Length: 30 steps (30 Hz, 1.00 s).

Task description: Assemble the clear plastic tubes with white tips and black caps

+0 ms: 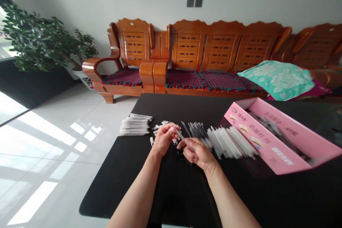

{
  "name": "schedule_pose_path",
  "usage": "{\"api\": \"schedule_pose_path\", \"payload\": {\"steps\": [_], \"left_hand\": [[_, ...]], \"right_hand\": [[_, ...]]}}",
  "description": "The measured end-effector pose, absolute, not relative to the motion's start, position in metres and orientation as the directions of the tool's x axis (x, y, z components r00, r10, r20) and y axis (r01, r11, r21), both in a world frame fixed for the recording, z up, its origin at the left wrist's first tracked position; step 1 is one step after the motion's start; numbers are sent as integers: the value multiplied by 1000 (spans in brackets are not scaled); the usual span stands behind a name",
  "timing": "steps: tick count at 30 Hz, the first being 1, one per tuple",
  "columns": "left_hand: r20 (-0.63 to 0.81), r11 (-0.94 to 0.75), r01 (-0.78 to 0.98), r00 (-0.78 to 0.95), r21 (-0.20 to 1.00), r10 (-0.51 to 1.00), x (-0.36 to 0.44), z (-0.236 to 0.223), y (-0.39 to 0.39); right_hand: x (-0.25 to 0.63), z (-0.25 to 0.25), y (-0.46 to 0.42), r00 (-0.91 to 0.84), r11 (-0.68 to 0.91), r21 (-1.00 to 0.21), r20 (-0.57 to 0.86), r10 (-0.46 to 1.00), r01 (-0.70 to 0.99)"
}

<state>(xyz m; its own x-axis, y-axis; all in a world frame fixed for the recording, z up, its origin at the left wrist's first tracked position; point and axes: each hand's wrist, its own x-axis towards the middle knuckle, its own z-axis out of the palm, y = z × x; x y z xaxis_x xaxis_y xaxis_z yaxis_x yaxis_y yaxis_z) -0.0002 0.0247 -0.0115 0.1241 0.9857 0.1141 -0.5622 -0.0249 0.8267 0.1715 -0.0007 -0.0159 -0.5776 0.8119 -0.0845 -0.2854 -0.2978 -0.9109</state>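
A whitish pen is held slantwise between my two hands above the black table. My left hand pinches its upper-left end between thumb and fingers. Closed around the lower-right end is my right hand, which hides part of it. Small white pen caps lie just behind my left hand. Dark-tipped pen refills are spread behind my right hand, and a row of translucent pen barrels lies to its right. Small black parts sit beneath my hands, partly hidden.
A stack of white capped pens lies at the table's left. At the right stands a pink open box with dark and clear contents. Beyond the black table are wooden seats with woven cushions, and a potted plant.
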Motion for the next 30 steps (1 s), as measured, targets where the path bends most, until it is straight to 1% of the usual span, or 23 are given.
{"api": "schedule_pose_path", "payload": {"steps": [2,3,4,6,7,8,10,11,12,13,15,17,18,19,20,21,22,23,24,25,26,27,30], "left_hand": [[90,-34,-546,76,837,993,1,-12,26],[71,-36,-536,44,843,997,2,-13,26],[50,-37,-527,11,849,999,3,-14,27],[15,-36,-518,-44,855,999,4,-16,28],[4,-37,-520,-64,853,998,4,-17,29],[-1,-40,-526,-78,849,997,4,-18,30],[4,-52,-541,-88,840,996,1,-19,31],[13,-55,-544,-80,837,997,0,-18,31],[23,-55,-544,-66,837,998,-2,-18,31],[34,-55,-542,-48,839,998,-3,-17,31],[56,-50,-536,-5,843,998,-4,-15,29],[69,-44,-534,27,844,997,-2,-14,28],[70,-42,-532,33,845,997,0,-14,28],[66,-38,-528,36,849,997,1,-15,28],[58,-38,-522,23,852,998,1,-15,30],[46,-47,-520,-15,853,999,0,-16,32],[32,-71,-525,-82,848,996,-3,-17,35],[18,-105,-531,-166,841,986,-7,-18,38],[1,-156,-542,-275,826,962,-13,-18,41],[-4,-207,-543,-362,814,932,-19,-18,44],[-1,-239,-533,-411,812,912,-25,-17,45],[16,-250,-514,-417,821,909,-30,-17,46],[85,-214,-399,-316,892,945,-33,-16,41]], "right_hand": [[171,-15,-1,-549,-267,-932,-92,831,-247],[170,-14,-1,-514,-210,-956,-78,854,-205],[169,-12,-2,-472,-125,-982,-45,880,-139],[165,-8,-3,-383,110,-991,75,921,71],[163,-6,-4,-344,231,-952,152,927,200],[160,-4,-4,-311,328,-888,228,923,323],[156,-3,-6,-269,421,-765,328,906,486],[155,-3,-6,-262,426,-750,337,904,506],[154,-3,-6,-264,408,-779,315,911,477],[154,-4,-6,-276,362,-840,264,924,405],[155,-6,-5,-339,184,-966,114,934,181],[158,-7,-4,-423,-29,-999,-20,906,-15],[160,-7,-3,-448,-98,-993,-59,892,-63],[161,-7,-3,-453,-119,-990,-73,888,-75],[163,-7,-4,-434,-85,-995,-55,899,-51],[164,-7,-5,-394,2,-1000,-4,919,17],[165,-7,-6,-344,125,-984,74,936,128],[166,-8,-7,-300,255,-928,170,939,271],[168,-9,-7,-270,361,-834,265,926,418],[169,-11,-7,-251,426,-724,345,905,542],[170,-14,-5,-231,454,-628,407,884,632],[172,-17,-2,-207,459,-561,455,866,689],[181,-23,11,-111,436,-482,565,818,760]]}}
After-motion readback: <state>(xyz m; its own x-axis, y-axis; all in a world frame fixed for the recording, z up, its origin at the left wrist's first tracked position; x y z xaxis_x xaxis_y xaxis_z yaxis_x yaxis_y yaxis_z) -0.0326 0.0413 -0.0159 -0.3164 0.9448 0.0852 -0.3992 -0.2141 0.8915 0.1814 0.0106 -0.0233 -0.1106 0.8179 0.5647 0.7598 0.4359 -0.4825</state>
